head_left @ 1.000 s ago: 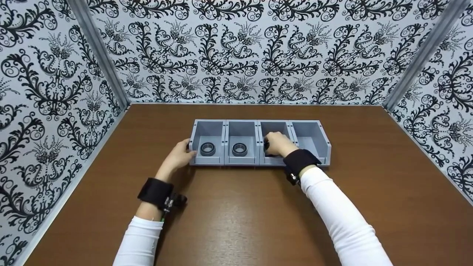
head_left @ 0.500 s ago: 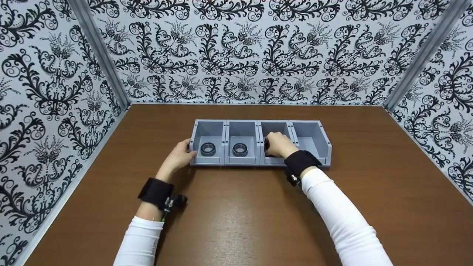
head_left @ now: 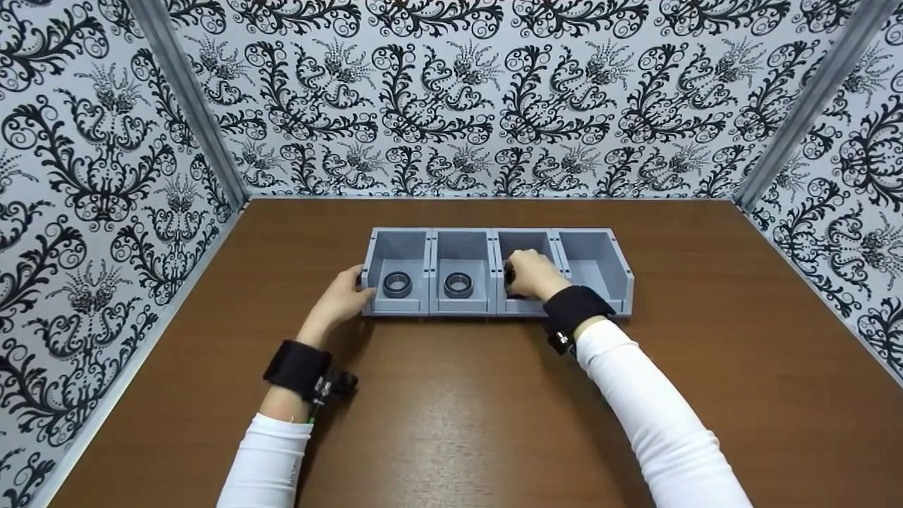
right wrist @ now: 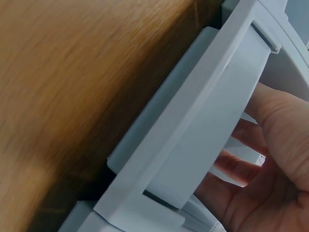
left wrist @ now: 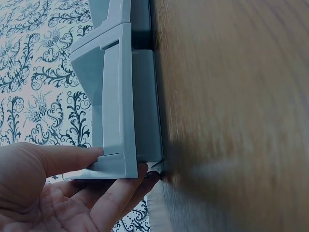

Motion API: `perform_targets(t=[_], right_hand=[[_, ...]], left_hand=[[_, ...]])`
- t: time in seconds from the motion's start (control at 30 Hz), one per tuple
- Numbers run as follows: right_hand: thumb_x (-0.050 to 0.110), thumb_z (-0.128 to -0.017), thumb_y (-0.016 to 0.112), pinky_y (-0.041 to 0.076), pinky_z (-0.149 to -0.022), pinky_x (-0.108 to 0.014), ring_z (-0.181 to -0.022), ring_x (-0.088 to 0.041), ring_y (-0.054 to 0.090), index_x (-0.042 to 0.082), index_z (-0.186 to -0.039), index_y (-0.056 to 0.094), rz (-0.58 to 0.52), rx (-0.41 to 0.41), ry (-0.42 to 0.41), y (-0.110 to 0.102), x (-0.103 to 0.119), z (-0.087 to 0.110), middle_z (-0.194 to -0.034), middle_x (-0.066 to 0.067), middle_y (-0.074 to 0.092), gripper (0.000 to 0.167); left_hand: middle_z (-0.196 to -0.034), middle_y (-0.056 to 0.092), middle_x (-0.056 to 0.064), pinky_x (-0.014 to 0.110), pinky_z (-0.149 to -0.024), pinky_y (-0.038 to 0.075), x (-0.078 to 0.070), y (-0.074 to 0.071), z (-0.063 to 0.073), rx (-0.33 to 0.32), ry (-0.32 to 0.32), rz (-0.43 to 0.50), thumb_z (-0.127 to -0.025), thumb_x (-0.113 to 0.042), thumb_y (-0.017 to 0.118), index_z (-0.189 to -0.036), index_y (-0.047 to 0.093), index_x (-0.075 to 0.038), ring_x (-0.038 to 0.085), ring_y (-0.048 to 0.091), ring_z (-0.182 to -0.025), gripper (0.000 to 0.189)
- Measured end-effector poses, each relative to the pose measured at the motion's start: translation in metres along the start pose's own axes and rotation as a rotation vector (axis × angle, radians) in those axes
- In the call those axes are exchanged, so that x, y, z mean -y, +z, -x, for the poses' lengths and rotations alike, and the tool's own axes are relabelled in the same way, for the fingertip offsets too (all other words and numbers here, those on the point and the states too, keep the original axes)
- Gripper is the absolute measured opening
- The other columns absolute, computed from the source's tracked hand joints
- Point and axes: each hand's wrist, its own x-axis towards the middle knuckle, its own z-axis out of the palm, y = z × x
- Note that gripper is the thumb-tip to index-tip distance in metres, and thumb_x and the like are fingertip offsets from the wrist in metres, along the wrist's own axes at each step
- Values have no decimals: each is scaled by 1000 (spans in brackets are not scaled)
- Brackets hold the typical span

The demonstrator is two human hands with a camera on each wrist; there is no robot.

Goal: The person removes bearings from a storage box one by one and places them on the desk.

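A row of joined grey storage bins point(head_left: 462, 307) stands on the table. One ball bearing point(head_left: 397, 285) lies flat in the leftmost bin, another bearing point(head_left: 458, 286) in the second. My left hand point(head_left: 343, 296) grips the row's left side wall; in the left wrist view the thumb is inside and the fingers are outside, under the edge. My right hand point(head_left: 532, 275) reaches into the third bin, fingers bent round a dark bearing point(head_left: 509, 274), mostly hidden by the hand. Behind the bin's front lip point(right wrist: 207, 121), the right wrist view shows those fingers but not the bearing.
The brown wooden table point(head_left: 430, 409) runs to a patterned back wall point(head_left: 458, 106) and side walls with grey corner posts. No part shows in the visible portion of the rightmost bin point(head_left: 596, 271). Black bands with small cameras circle both wrists.
Almost nothing differs. Both hands keep their places, the left at the bin row's side and the right inside the third bin.
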Motion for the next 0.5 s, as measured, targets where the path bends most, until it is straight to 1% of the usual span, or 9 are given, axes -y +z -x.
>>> perform_targets(t=[0.23,0.5], right_hand=[[6,-74,70,53,-75,-49,-78,-30,60,-1,-87,72,8,-24,-12,1,-2,0,-93,-20,73,15],[6,-71,70,54,-74,-49,-77,-31,62,0,-87,74,0,-36,-31,-4,-1,2,-89,-17,73,17]], left_hand=[[-138,53,33,48,-107,45,-1,0,0,13,-22,25,-95,3,46,-143,40,14,39,53,-128,50],[-134,56,33,45,-102,48,0,-1,2,10,7,21,-94,3,47,-141,42,15,37,57,-121,48]])
